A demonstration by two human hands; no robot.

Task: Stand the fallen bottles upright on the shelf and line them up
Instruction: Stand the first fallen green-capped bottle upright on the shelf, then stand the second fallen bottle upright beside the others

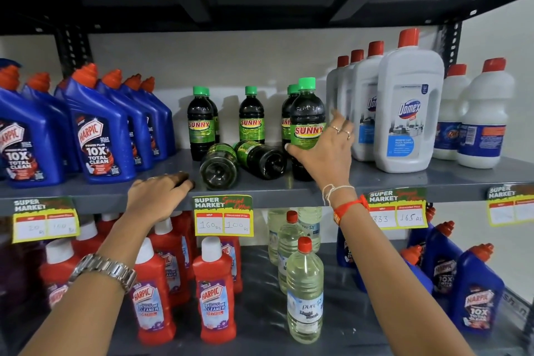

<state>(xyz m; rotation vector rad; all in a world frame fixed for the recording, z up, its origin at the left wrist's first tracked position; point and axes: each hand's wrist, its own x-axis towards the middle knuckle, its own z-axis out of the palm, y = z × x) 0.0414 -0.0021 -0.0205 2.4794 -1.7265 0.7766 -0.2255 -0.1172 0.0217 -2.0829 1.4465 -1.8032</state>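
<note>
Two round, dark-filled Sunny bottles [219,166] [261,159] lie fallen at the grey metal shelf [375,179] front. Right hand [323,150], fingers wrapped round an upright green-capped Sunny bottle [307,118] beside them. Left hand [157,195] rests palm-down on the shelf edge, fingers loose, holding nothing.

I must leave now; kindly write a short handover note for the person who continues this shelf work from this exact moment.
Right hand: holds one dark green-capped Sunny bottle upright at the shelf front, beside the white Domex bottles.
Left hand: empty, resting flat on the grey metal shelf edge.
Done: several other Sunny bottles stand upright further back.
Left: two Sunny bottles lie on their sides, bases toward the front, one left, one right. Stand both, then line all up.
</note>
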